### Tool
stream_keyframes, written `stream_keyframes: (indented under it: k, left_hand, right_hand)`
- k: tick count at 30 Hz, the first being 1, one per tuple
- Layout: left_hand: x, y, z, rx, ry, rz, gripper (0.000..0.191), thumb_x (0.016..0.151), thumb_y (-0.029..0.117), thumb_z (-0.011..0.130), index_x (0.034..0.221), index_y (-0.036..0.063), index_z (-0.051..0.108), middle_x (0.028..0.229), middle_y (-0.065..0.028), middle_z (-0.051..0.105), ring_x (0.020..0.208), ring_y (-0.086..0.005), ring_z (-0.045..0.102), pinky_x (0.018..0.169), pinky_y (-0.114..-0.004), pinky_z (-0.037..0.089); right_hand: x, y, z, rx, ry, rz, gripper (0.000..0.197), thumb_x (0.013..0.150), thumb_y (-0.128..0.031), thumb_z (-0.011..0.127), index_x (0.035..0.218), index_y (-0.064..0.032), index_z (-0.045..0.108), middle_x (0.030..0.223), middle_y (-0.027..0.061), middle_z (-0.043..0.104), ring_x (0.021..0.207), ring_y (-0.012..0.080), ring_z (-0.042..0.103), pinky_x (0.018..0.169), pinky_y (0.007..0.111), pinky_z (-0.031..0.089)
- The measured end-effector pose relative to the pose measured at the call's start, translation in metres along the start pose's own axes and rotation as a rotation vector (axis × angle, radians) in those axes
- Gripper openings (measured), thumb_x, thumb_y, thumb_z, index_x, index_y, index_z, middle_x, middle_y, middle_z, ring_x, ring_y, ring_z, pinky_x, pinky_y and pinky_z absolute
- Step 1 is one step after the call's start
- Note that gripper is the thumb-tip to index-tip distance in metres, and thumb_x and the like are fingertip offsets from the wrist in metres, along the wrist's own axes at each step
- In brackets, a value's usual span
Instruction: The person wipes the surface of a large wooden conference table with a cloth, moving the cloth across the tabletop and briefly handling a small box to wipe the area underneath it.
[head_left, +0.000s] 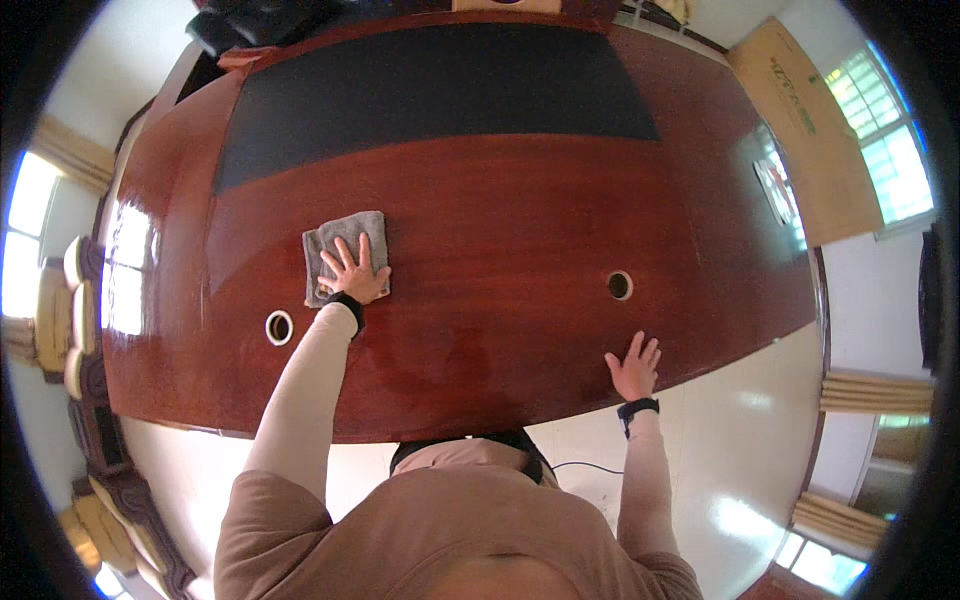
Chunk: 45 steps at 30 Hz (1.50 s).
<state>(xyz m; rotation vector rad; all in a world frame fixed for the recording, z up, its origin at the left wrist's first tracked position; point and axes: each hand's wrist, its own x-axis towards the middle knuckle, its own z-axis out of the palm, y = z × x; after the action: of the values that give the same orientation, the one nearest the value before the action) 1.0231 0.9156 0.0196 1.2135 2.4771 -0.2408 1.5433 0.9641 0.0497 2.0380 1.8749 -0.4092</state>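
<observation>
My left hand (357, 279) lies flat with spread fingers on a folded grey cloth (371, 229). The cloth rests on a glossy reddish-brown wooden desk (487, 225), left of its middle. Below and to the left of it, a round cable hole with a pale rim (268, 328) opens in the desktop. Over by the near right edge, my right hand (636, 373) is empty, its fingers apart; whether it touches the wood I cannot tell. A second cable hole (631, 286) is just beyond that hand. Dark bands circle both wrists.
A black inset panel (442, 82) covers the desk's far part. At the right stands a large cardboard sheet or box (806, 142), near a flat white item (770, 191) on the desk. Carved wooden seats with cushions (82, 307) line the left wall. A thin cable (589, 464) crosses the floor.
</observation>
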Motion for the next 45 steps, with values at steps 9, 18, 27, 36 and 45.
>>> stream_keyframes:
  k: [9,18,27,36,45]
  left_hand:
    - [-0.018,0.202,-0.022,0.052,-0.112,0.318,0.087,0.082,0.065,0.043,0.147,0.0256,0.002,0.150,-0.0215,-0.011,0.132,-0.0534,-0.012,0.094,-0.076,0.010]
    - [0.009,0.306,-0.008,0.221,-0.125,0.624,0.068,0.086,0.052,0.050,0.143,0.0345,0.018,0.151,-0.0160,-0.005,0.131,-0.0538,-0.001,0.099,-0.068,0.013]
    - [0.020,0.305,0.012,0.122,-0.162,0.711,0.073,0.088,0.050,0.048,0.145,0.0400,0.002,0.153,-0.0061,-0.012,0.137,-0.0428,-0.011,0.096,-0.075,0.010]
    - [0.125,0.099,0.002,0.207,0.003,0.457,0.070,0.088,0.055,0.044,0.145,0.0353,0.009,0.153,-0.0080,-0.004,0.136,-0.0442,-0.001,0.098,-0.070,0.018]
    - [0.098,-0.126,0.013,-0.142,0.018,-0.073,0.074,0.083,0.065,0.042,0.144,0.0407,0.008,0.153,-0.0098,-0.005,0.136,-0.0480,-0.006,0.095,-0.075,0.015]
  right_hand:
    - [-0.003,0.000,-0.002,-0.022,0.165,-0.016,0.086,0.083,-0.057,0.053,0.142,-0.0038,0.019,0.145,0.0299,0.016,0.131,0.0484,0.023,0.092,0.062,0.038]
    - [0.011,-0.036,-0.008,0.036,0.129,-0.047,0.088,0.082,-0.057,0.052,0.142,-0.0013,0.020,0.144,0.0317,0.017,0.130,0.0507,0.022,0.090,0.066,0.035]
    - [0.015,-0.011,0.027,0.107,0.087,0.068,0.090,0.084,-0.057,0.051,0.146,-0.0059,0.011,0.148,0.0271,0.008,0.134,0.0486,0.013,0.096,0.064,0.031]
    - [0.037,-0.011,0.004,0.191,0.096,0.046,0.077,0.074,-0.051,0.066,0.131,-0.0104,0.035,0.137,0.0182,0.031,0.126,0.0403,0.028,0.088,0.063,0.036]
    - [0.054,0.029,0.003,0.148,-0.175,0.090,0.092,0.084,-0.049,0.056,0.146,-0.0100,0.000,0.149,0.0271,-0.001,0.137,0.0452,0.005,0.110,0.050,0.018]
